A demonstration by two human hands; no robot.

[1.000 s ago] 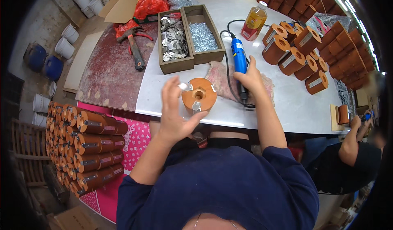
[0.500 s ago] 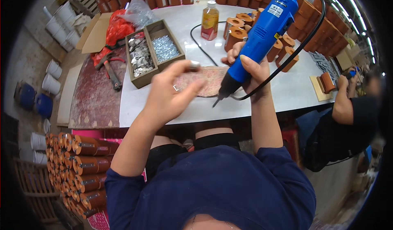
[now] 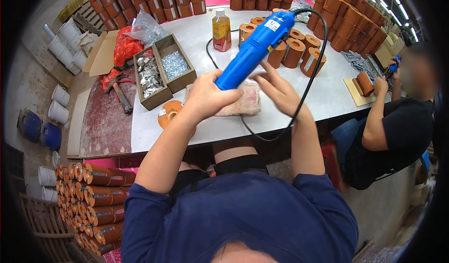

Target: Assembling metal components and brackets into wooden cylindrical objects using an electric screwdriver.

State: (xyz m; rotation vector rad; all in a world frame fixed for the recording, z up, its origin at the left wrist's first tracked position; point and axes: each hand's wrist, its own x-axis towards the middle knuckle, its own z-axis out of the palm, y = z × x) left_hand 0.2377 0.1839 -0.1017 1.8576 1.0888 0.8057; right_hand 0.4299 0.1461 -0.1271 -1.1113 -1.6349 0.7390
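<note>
A blue electric screwdriver [image 3: 252, 50] slants above the table, its black cable looping down on the right. My left hand [image 3: 206, 94] is wrapped around its lower end, hiding the tip. My right hand [image 3: 279, 92] is just right of the tool, fingers stretched and apart, holding nothing. Under the tool lies a folded, worn pinkish cloth [image 3: 245, 103]. An orange-brown cylinder [image 3: 169, 112] with a hole in its end shows beside my left wrist, partly covered by my forearm.
A wooden two-part box [image 3: 174, 86] holds metal plates and screws. Nearby are a hammer [image 3: 122, 97], a drink bottle [image 3: 221, 31] and several standing cylinders [image 3: 294, 52]. More cylinders [image 3: 107, 195] are stacked at lower left. A co-worker [image 3: 397, 118] sits at the right.
The screwdriver has passed from my right hand to my left and moved leftward. My right hand has opened away from it. An orange-brown cylinder now shows by my left wrist.
</note>
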